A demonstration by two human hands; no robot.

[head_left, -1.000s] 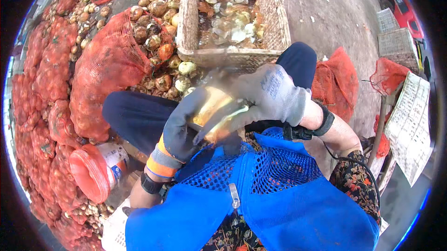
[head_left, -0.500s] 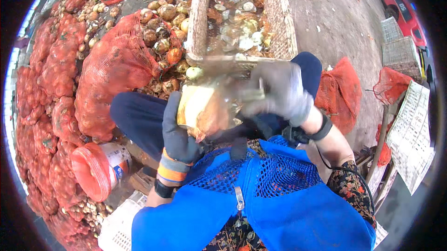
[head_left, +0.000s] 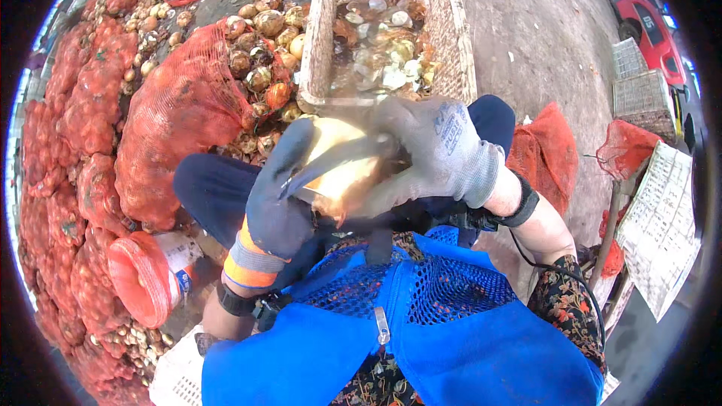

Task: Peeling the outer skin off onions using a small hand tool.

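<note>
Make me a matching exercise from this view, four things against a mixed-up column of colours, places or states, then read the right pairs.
1. onion
2. vest
3. crate
4. bulging mesh sack

A. blue
B. red, left of the crate
C. between the left hand and right hand
D. straight ahead, pale scraps inside

Pairs: 1-C, 2-A, 3-D, 4-B

onion (head_left: 342,178): pale yellow | left glove (head_left: 277,194): grey, orange-banded | vest (head_left: 316,353): blue | sleeve (head_left: 560,297): black, floral | sack (head_left: 177,127): red

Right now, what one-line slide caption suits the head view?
Gloved left hand and right hand at an onion, before a dirty crate.
</note>
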